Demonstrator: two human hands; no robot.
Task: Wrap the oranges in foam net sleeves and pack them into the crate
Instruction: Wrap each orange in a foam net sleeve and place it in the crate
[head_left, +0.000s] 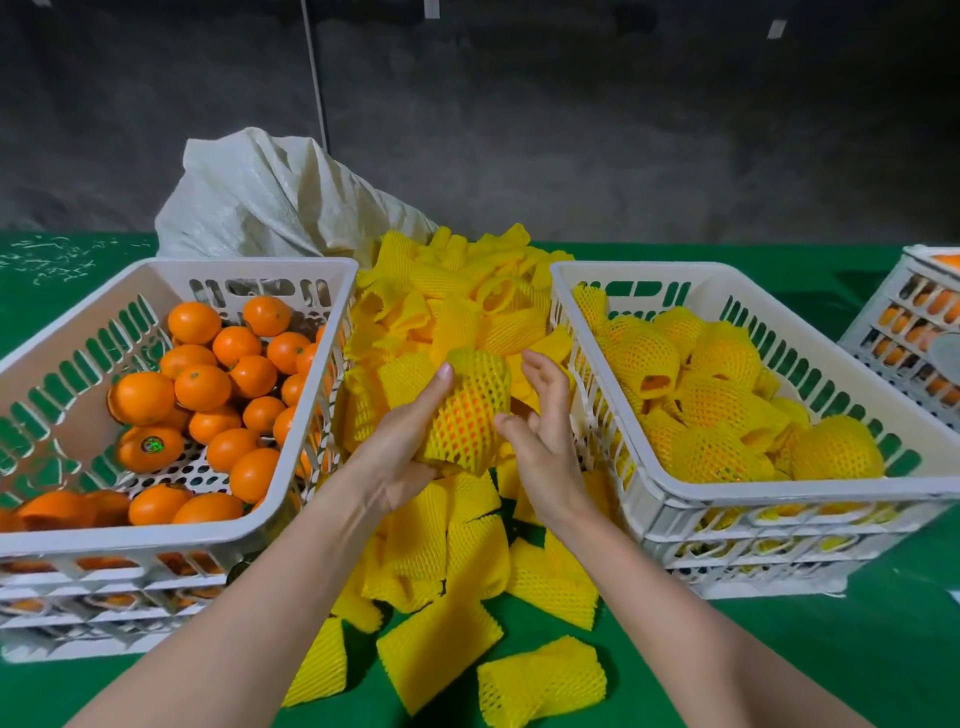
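My left hand (400, 447) grips an orange wrapped in a yellow foam net sleeve (470, 410), held above the pile of loose sleeves (447, 551). Just right of the wrapped orange, my right hand (540, 436) is spread with relaxed fingers and holds nothing; its thumb is near the sleeve. The white crate on the left (171, 530) holds several bare oranges (202, 387). A second white crate on the right (779, 488) holds several sleeved oranges (717, 452).
Loose yellow sleeves spill down the green table (831, 660) between the two crates. A white woven sack (270, 202) lies behind the pile. Another white crate with oranges (914, 332) stands at the far right edge.
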